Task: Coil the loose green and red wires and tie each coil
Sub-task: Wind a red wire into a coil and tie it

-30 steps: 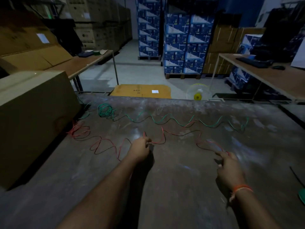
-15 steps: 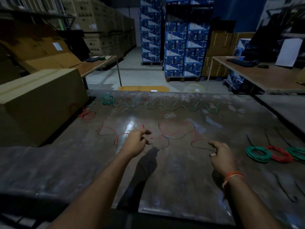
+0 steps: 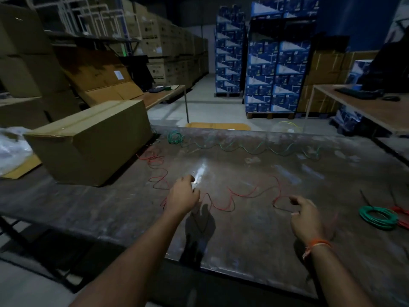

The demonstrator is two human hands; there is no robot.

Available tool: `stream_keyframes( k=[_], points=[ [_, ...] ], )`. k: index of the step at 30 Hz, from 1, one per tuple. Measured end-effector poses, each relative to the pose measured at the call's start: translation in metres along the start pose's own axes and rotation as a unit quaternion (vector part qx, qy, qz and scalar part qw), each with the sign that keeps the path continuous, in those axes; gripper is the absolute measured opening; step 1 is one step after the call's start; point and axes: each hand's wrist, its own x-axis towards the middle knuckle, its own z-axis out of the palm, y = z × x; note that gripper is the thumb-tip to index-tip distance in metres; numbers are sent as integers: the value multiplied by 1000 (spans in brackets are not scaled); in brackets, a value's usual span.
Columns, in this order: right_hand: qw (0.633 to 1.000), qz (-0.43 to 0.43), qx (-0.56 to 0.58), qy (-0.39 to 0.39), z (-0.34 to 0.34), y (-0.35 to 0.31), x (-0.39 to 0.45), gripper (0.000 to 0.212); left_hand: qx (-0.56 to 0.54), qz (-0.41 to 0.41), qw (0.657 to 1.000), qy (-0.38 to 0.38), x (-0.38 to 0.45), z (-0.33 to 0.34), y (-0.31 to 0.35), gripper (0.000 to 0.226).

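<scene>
The thin red wire (image 3: 243, 193) snakes loose across the grey metal counter (image 3: 243, 251). The left hand (image 3: 182, 197) pinches it mid-run; the right hand (image 3: 304, 216) holds its end loop. Pulled quickly, those kinks could knot.

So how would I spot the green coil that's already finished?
Look to the right end of the grey table, beyond the right hand. The finished green coil lies there as a flat ring, unlike the loose green wire snaking along the far edge.
</scene>
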Motion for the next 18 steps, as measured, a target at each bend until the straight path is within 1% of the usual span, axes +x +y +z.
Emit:
stream_keyframes(
  k=[4,6,11,15,18],
  points=[
    [1000,1,-13,9,28,-10,8,53,-36,-18,999,0,40,-2,-37,42],
    [1000,1,-15,15,44,-18,15,54,-34,-14,999,12,69,-2,-57,43],
    [999,8,-28,17,90,-39,35,54,-9,-37,999,28,150,-10,-110,51],
    [998,34,-56,18,116,-56,46,50,39,-59,998,0,215,-15,-154,60],
    [998,50,-43,24,130,-72,46,49,73,-70,994,-52,257,-15,-179,67]
  ],
)
